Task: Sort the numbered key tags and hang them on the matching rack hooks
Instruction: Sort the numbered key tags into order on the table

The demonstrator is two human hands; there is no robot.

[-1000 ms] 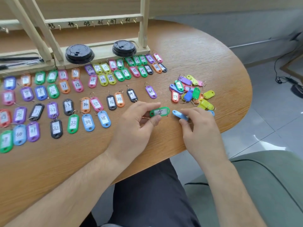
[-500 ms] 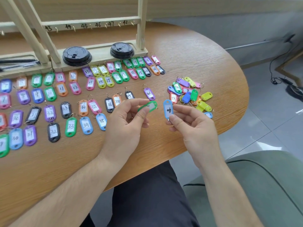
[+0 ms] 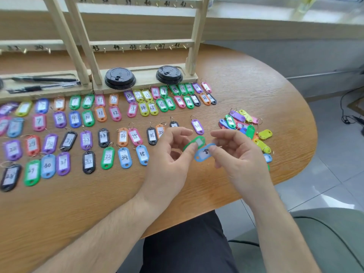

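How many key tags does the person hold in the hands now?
2. The left hand pinches a green tag; the right hand pinches a light blue tag just below it. The fingers may hide more, but none shows.

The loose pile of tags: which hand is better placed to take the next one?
Likely the right hand: the pile lies just beside it, the left hand farther off. Its blue tag must go first.

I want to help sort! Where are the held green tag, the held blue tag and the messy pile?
green tag (image 3: 199, 142), head view, on its white label.
blue tag (image 3: 203, 153), head view, on its numbered label.
pile of tags (image 3: 250, 131), head view, on a middle green tag.
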